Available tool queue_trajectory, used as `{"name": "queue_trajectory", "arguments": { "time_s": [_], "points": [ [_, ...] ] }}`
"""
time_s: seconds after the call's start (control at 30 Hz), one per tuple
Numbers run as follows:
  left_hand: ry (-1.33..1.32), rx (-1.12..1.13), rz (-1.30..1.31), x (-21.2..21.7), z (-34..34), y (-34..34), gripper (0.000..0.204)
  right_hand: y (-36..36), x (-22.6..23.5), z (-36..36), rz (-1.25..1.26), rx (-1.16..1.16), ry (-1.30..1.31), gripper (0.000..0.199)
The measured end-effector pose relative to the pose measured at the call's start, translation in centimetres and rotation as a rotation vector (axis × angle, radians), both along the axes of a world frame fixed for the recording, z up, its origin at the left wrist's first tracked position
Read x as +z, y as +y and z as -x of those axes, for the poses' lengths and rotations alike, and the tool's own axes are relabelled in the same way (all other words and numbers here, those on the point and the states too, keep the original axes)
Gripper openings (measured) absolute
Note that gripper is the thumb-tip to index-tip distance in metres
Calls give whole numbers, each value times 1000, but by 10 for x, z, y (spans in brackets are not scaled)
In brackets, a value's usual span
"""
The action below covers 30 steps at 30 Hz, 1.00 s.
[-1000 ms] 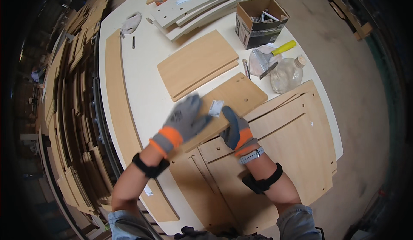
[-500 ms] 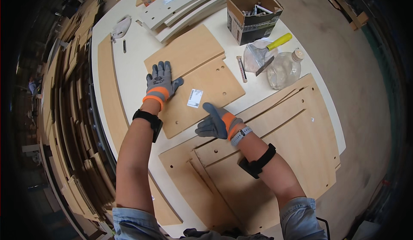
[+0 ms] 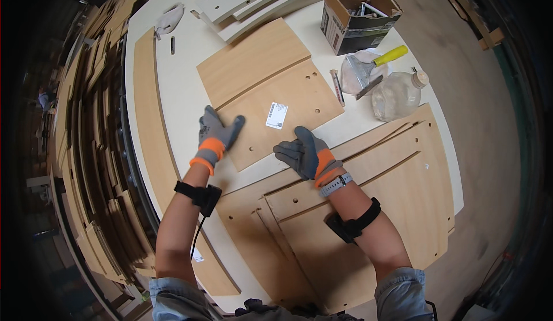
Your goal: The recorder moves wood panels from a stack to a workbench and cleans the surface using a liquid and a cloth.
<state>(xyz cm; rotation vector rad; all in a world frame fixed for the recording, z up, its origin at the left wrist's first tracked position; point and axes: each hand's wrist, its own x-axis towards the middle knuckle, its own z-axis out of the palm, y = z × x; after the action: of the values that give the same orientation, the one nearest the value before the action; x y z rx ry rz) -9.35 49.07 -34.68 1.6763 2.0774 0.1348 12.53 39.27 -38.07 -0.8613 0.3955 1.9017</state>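
Note:
A drilled wooden panel [image 3: 259, 137] with a white label [image 3: 277, 115] lies on the white table, alongside a plain wooden board [image 3: 256, 59] at its far side. My left hand [image 3: 218, 132], in a grey glove with an orange cuff, is at the panel's left edge, thumb spread from the fingers. By the near edge is my gloved right hand [image 3: 302, 153], thumb raised and fingers partly bent, with nothing visible in it. Whether its fingertips touch the panel is hard to see.
Larger wooden panels [image 3: 368, 217] lie at the near right. A cardboard box [image 3: 360, 24], a yellow-handled scraper [image 3: 377, 62] and a clear jug [image 3: 397, 96] stand or lie at the far right. White boards [image 3: 253, 10] are stacked behind; a long wooden strip [image 3: 151, 108] runs along the left.
My left hand has drawn nearer from lying flat over the board to the labelled panel's left edge. My right hand remains by the near edge. The whole view has shifted slightly.

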Motion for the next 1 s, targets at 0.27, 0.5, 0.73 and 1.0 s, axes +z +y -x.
{"name": "queue_trajectory", "arguments": {
  "time_s": [0.27,0.5,0.73,1.0],
  "points": [
    [369,-267,-392,2,-16,7,96,1,9,3,14,70,-193,39],
    [402,-509,-236,7,-32,19,95,5,10,17,52,48,-254,36],
    [215,-396,30,51,-13,12,70,4,6,8,84,31,-377,36],
    [-324,354,84,15,18,80,68,8,19,27,134,47,-475,36]
  ]
}}
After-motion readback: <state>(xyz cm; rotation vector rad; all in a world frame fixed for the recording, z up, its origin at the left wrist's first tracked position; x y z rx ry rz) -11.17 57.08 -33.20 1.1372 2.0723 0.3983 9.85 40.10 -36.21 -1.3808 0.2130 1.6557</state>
